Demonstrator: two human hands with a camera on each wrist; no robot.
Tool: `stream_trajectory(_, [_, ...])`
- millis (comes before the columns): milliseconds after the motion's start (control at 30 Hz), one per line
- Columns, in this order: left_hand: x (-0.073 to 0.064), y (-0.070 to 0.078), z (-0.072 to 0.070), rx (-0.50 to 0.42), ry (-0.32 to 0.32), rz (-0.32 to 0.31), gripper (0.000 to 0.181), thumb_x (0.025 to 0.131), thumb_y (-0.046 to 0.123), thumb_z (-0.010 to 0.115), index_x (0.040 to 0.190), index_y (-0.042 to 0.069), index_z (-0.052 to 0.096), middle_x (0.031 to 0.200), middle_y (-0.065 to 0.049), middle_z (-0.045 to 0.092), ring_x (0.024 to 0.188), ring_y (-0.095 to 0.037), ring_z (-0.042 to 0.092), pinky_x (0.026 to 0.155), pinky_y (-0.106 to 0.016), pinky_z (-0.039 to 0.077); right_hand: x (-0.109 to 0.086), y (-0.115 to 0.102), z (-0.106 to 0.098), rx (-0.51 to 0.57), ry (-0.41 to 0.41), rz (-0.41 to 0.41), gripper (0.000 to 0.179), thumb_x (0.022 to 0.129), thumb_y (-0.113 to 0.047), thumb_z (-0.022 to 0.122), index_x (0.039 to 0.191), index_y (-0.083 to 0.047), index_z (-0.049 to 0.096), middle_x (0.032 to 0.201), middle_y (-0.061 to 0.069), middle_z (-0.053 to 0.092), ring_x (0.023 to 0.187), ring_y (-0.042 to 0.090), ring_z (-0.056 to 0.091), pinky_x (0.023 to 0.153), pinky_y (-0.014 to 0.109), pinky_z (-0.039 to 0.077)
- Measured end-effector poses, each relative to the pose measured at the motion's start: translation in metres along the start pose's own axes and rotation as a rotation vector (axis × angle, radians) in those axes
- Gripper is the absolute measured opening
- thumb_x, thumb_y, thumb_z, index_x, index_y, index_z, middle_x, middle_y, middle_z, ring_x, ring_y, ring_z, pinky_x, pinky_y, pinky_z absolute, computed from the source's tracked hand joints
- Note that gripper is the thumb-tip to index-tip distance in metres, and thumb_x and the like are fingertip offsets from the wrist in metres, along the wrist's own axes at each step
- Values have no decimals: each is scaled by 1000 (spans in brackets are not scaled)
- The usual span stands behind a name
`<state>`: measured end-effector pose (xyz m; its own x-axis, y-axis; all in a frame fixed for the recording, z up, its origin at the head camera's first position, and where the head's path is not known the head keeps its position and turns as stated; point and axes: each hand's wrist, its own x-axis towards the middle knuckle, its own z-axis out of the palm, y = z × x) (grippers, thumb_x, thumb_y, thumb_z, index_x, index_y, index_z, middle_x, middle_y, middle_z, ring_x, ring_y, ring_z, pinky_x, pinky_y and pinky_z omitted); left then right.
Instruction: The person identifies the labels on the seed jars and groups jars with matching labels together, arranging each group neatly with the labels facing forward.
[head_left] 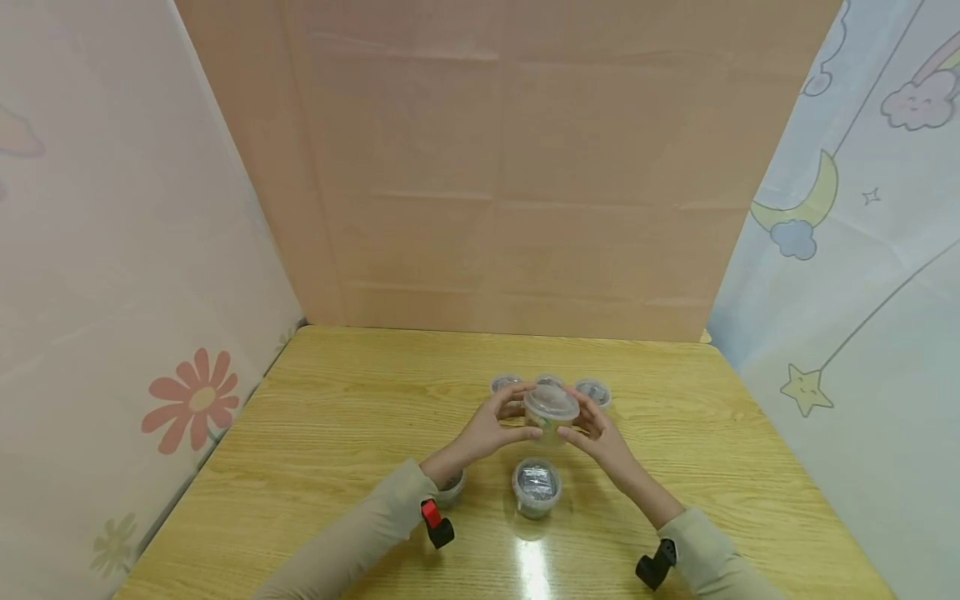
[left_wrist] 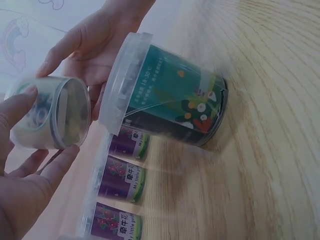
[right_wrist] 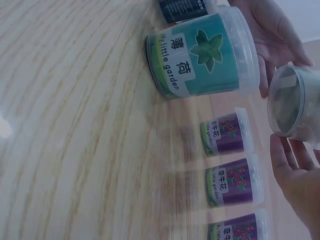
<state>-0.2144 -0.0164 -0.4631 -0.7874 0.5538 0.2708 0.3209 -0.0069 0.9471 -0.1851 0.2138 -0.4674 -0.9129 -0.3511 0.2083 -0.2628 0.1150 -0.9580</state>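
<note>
A clear plastic tub (head_left: 551, 412) with a translucent lid is held up over the table between both hands. My left hand (head_left: 486, 429) grips its left side, thumb at the front and fingers farther back. My right hand (head_left: 606, 442) grips the opposite side the same way. Its label is pale, seen partly in the left wrist view, and fingers cover some of it. Nearer me stands a teal-labelled tub (right_wrist: 202, 55) with a mint leaf picture, upright on the table. Behind the hands is a row of three purple-labelled tubs (right_wrist: 232, 180) with lids.
Another lidded tub (head_left: 450, 492) with a dark label stands below my left wrist, partly hidden by it. The wooden table (head_left: 337, 392) ends at a tan back panel (head_left: 495, 208). Patterned cloth walls (head_left: 847, 317) rise on both sides.
</note>
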Motion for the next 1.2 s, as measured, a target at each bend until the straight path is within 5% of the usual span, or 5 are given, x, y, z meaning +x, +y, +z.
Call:
stream_trajectory(300, [1,4,-4,18,-69,1,64,88,12,63,144,13,32,137,-10,47,118,-28,53,95,-39,47,0,6,-8,71,-122,-116,61,95,-6,50,146,1,16,137,-5,45,117,8,49,91,24,46])
stream_trajectory(467, [-3,21,-4,14,-78,12,63,88,12,64,143,8,34,136,-14,47,116,-31,53,92,-36,48,1,5,-8,97,-145,-140,61,95,-2,49,146,2,16,138,-4,44,118,9,50,92,24,47])
stream_trajectory(867, [-8,32,1,48,44,22,55,85,13,68,135,8,45,128,-14,50,110,-34,56,85,-31,52,1,-4,1,-8,-51,-124,63,93,-4,54,147,-7,22,142,22,36,120,3,47,95,19,43])
stream_trajectory(1200, [-8,33,3,66,36,23,59,85,11,68,137,6,42,131,-14,49,114,-34,54,86,-31,52,3,-2,-1,-30,-37,-121,66,91,-4,58,147,-7,23,141,22,37,119,3,47,94,20,44])
